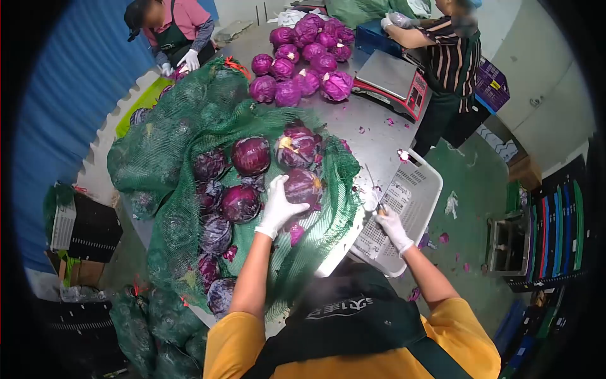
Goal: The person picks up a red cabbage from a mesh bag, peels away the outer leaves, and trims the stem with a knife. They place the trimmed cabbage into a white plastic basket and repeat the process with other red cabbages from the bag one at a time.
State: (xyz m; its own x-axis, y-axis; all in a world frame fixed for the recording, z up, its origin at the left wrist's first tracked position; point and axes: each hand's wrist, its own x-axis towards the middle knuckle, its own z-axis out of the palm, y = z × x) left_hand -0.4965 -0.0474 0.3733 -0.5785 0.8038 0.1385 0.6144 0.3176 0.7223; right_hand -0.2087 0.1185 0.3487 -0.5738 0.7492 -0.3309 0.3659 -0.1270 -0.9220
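Holding a red cabbage (pixel 303 188), the head view's first entry: left hand (pixel 278 207), white-gloved, at its near left side, fingers close together, thumb spread across the near face.

Right hand (pixel 392 230), white-gloved: fingers curled round the handle of a knife (pixel 380 209), its narrow blade pointing away from the wearer, over the near edge of the table and beside a pale basket (pixel 433 201). Exact fingertip contact: cannot be told.

Held cabbage: on an opened green mesh bag (pixel 161 151), at the right of a group of loose dark red cabbages (pixel 241 203). Directly beyond it, another cabbage (pixel 297 148) with a pale, yellowish patch.

Metal table (pixel 369 142): beneath the mesh; at its far part, a heap of brighter purple cabbages (pixel 309 54), and to their right a red scale (pixel 391 79) with a flat plate. Purple leaf scraps scattered nearby.

Basket: perforated, tilted, at the table's right edge, with white printed sheets or panels inside; which, unclear.

Two other persons: one in pink (pixel 180 25), far left; one in stripes (pixel 451 60), beyond the scale, both gloved.
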